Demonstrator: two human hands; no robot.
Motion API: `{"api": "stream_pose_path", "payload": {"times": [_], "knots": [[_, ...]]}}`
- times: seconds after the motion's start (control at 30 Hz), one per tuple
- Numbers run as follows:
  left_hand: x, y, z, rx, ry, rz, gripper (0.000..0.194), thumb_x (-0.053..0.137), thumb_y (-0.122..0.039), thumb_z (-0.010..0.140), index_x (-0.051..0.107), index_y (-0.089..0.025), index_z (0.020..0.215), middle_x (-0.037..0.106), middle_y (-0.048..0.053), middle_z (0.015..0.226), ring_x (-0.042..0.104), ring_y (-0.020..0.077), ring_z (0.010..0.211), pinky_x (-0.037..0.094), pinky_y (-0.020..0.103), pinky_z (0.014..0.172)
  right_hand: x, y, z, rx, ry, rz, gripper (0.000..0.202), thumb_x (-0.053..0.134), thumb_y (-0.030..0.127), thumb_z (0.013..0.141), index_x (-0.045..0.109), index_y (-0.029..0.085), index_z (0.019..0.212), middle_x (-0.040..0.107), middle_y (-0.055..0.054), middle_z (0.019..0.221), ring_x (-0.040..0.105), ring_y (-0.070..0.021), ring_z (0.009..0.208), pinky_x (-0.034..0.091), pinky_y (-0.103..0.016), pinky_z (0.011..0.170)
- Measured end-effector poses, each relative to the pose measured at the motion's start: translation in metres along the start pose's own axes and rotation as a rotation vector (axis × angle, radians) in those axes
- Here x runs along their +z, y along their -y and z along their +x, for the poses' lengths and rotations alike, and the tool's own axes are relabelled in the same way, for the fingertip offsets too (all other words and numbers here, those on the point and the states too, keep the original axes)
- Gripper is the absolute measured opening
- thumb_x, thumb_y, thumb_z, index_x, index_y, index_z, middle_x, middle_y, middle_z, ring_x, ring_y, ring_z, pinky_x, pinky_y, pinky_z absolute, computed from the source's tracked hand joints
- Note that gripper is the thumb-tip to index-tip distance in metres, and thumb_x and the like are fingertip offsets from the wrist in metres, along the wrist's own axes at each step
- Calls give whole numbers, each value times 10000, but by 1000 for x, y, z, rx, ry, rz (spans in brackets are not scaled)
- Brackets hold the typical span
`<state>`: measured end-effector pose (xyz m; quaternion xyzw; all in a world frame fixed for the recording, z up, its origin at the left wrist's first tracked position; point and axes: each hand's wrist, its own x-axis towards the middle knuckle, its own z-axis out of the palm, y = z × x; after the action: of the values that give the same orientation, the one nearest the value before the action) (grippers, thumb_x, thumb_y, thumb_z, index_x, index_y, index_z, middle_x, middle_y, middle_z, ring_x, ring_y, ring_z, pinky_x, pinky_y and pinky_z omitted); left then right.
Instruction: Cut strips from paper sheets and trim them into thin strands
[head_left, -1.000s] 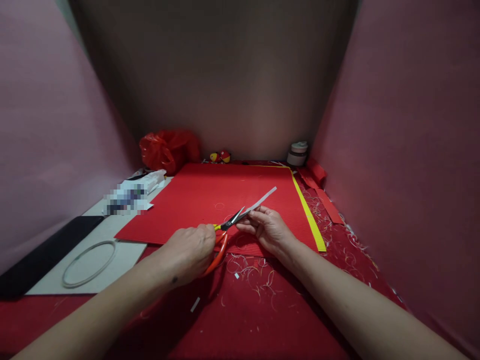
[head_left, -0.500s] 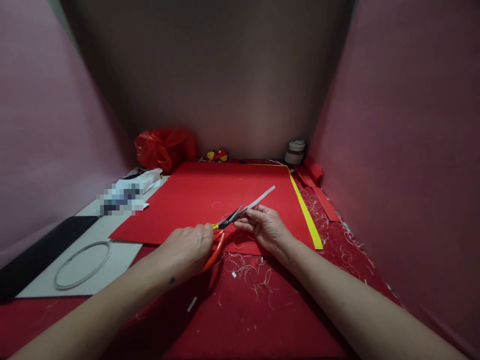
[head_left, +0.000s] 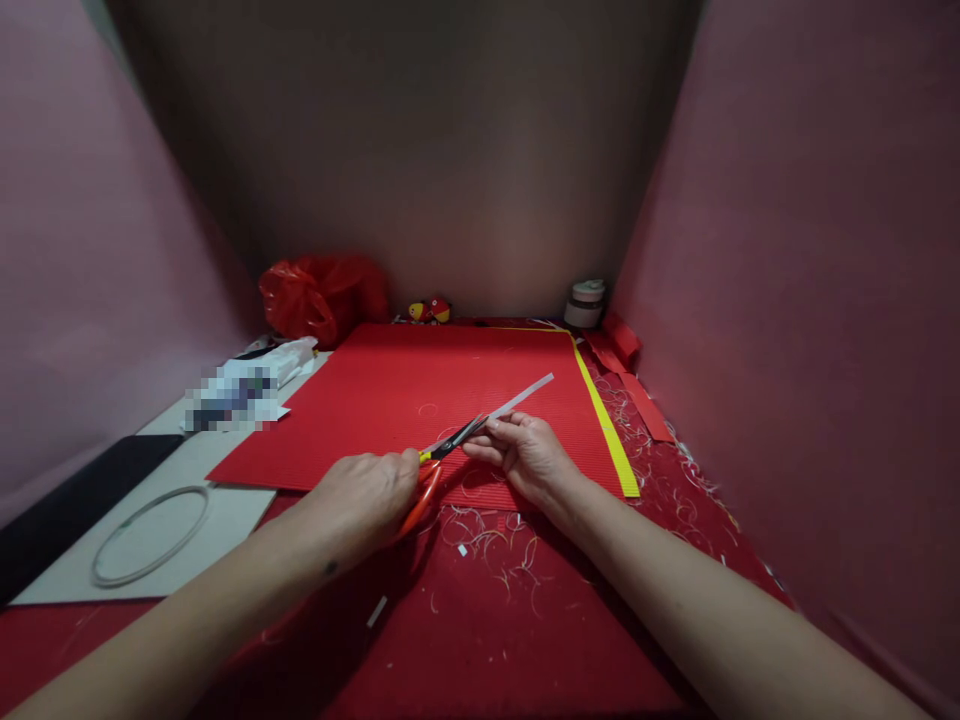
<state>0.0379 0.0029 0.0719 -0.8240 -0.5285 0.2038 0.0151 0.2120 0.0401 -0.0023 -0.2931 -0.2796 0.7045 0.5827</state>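
Observation:
My left hand (head_left: 375, 495) is closed around a pair of scissors (head_left: 427, 490) with orange and yellow handles and dark blades. The blades point up and to the right and stand slightly apart. Between the thumb and fingers of my right hand (head_left: 529, 455), a narrow white strip (head_left: 525, 393) is pinched, its free end sticking out to the upper right. The scissor tips meet the strip close to my right fingertips; whether they cut into it I cannot tell. Both hands are over the near part of a ribbed red sheet (head_left: 420, 375).
Yellow sheet edge (head_left: 611, 430) shows under the red sheet. Thread scraps (head_left: 517, 550) litter the red cloth. At left are a grey board (head_left: 67, 570), a clear ring (head_left: 150, 535) and a black flat thing (head_left: 82, 500). Behind stand a red bag (head_left: 322, 300) and a lidded jar (head_left: 585, 303).
The scissor blades appear a little closer together. The whole view has shifted slightly, with things sitting a bit farther left. Both hands keep their holds on the scissors and the strip.

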Motion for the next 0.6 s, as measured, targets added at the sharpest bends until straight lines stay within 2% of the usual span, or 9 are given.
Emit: {"api": "stream_pose_path", "payload": {"times": [0.3, 0.6], "knots": [[12, 12, 7, 20, -41, 18, 308, 360, -298, 834, 546, -134, 1017, 637, 135, 741, 632, 293, 731, 431, 366, 611, -1, 0, 0, 14, -8, -3, 55, 632, 88, 706, 589, 112, 685, 643, -74, 708, 659, -163, 674, 576, -301, 683], [15, 15, 10, -3, -16, -4, 275, 325, -249, 842, 552, -152, 963, 621, 130, 704, 626, 293, 671, 426, 373, 567, 1, 3, 1, 45, -22, -6, 85, 624, 67, 697, 597, 118, 634, 627, -61, 678, 649, -153, 673, 573, -276, 667]]}}
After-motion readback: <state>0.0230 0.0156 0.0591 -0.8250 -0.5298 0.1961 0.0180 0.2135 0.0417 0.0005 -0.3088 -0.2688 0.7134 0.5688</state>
